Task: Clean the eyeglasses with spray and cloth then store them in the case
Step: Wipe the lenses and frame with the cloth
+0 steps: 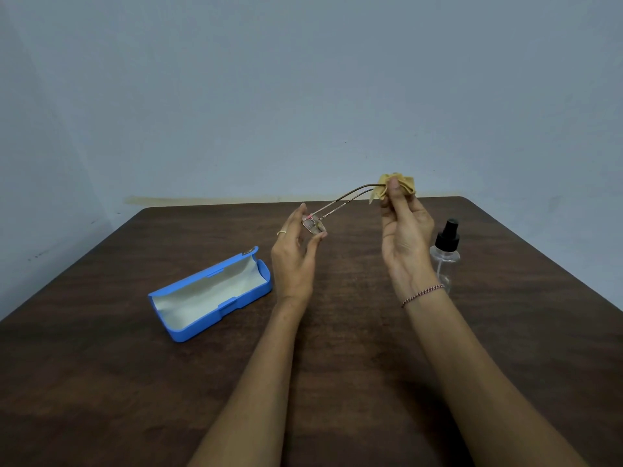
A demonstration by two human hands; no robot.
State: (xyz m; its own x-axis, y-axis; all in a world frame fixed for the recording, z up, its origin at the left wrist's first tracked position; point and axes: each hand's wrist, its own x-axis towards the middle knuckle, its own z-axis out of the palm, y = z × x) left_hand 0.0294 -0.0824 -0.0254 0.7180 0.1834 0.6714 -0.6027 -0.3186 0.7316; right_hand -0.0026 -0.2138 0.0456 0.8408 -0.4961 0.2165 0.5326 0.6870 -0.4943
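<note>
both forearms raised; left grip (295, 257) pinches eyeglasses (340, 201), right grip (406, 237) pinches cloth (407, 184).

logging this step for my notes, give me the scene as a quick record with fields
left hand: holds the eyeglasses by the lens end, above the table
right hand: pinches the yellow cloth around the temple tips
case: blue, open, empty, lying on the table on the left
spray bottle: upright on the table by the right wrist, untouched
stage: cloth on the temples; eyeglasses not yet in the case
</note>
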